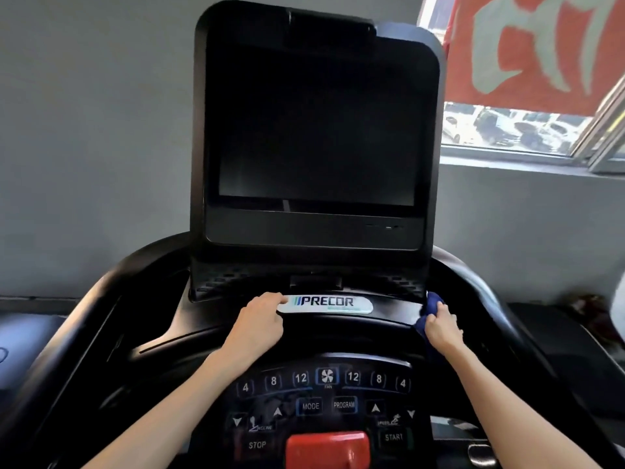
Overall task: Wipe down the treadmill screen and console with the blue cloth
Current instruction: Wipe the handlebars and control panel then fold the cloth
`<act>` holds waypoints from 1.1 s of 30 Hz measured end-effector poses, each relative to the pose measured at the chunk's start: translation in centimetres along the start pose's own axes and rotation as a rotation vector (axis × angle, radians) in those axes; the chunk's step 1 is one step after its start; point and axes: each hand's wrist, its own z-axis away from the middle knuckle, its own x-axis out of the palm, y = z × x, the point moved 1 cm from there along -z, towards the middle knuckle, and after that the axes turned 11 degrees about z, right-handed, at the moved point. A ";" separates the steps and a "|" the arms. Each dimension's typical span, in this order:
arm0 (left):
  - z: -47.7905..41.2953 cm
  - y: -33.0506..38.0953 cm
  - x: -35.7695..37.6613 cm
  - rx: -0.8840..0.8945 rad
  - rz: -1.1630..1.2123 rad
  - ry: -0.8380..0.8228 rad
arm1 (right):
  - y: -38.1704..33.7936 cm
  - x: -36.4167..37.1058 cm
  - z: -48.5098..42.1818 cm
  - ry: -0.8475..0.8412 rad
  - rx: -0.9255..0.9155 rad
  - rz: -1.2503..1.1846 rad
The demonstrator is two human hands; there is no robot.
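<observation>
Right hand [439, 328] is bunched around the blue cloth [429, 314], pressing it against the treadmill console [389, 319] just below the dark screen's [318, 130] lower right corner, while the left hand [258, 324] rests curled beside the Precor badge [326, 304].

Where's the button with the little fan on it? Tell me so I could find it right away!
Start at the big dark screen and go down past the white Precor badge to the button panel. In its top row of number buttons, the fan button sits dead centre between the two 12s. It alone shows a white pinwheel in a blue-lit square, not a number.
</observation>
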 end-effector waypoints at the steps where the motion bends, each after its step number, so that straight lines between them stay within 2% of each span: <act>1: 0.0 0.0 -0.1 0.004 -0.003 0.007 | -1.0 0.2 0.0 0.011 0.023 0.014; 3: 0.0 0.0 -0.3 0.005 -0.009 0.019 | -4.1 0.7 1.1 0.021 -0.022 0.073; 8: -0.4 1.3 0.1 0.004 -0.028 -0.004 | -10.7 3.3 6.6 0.022 -0.652 0.142; 10: -0.8 1.9 0.5 0.020 -0.035 -0.013 | -10.0 3.0 6.2 -0.021 -0.769 0.139; 12: -1.0 2.5 0.8 0.027 -0.033 -0.016 | -7.2 2.2 4.4 -0.038 -0.695 0.096; 15: -0.9 3.0 1.4 0.036 -0.033 -0.024 | -0.5 1.0 1.6 0.022 -0.391 0.034; 17: -0.7 3.0 1.3 0.050 -0.053 -0.021 | 2.1 0.7 0.7 -0.007 -0.257 0.026; 22: 0.1 2.5 -0.1 0.039 -0.097 -0.003 | -1.3 0.6 1.4 -0.005 -0.059 0.036; 24: 0.8 2.4 -0.8 0.022 -0.113 0.002 | -4.7 1.3 3.4 -0.030 -0.140 0.093; 27: 2.3 2.6 -1.7 -0.009 -0.108 0.022 | -11.4 3.3 8.0 -0.019 -0.452 0.160; 30: 4.3 2.7 -2.8 -0.005 -0.103 0.027 | -17.1 5.1 12.4 -0.103 -0.708 0.218; 33: 6.4 2.5 -4.6 -0.021 -0.082 0.040 | -19.9 4.8 15.3 -0.143 -0.794 0.073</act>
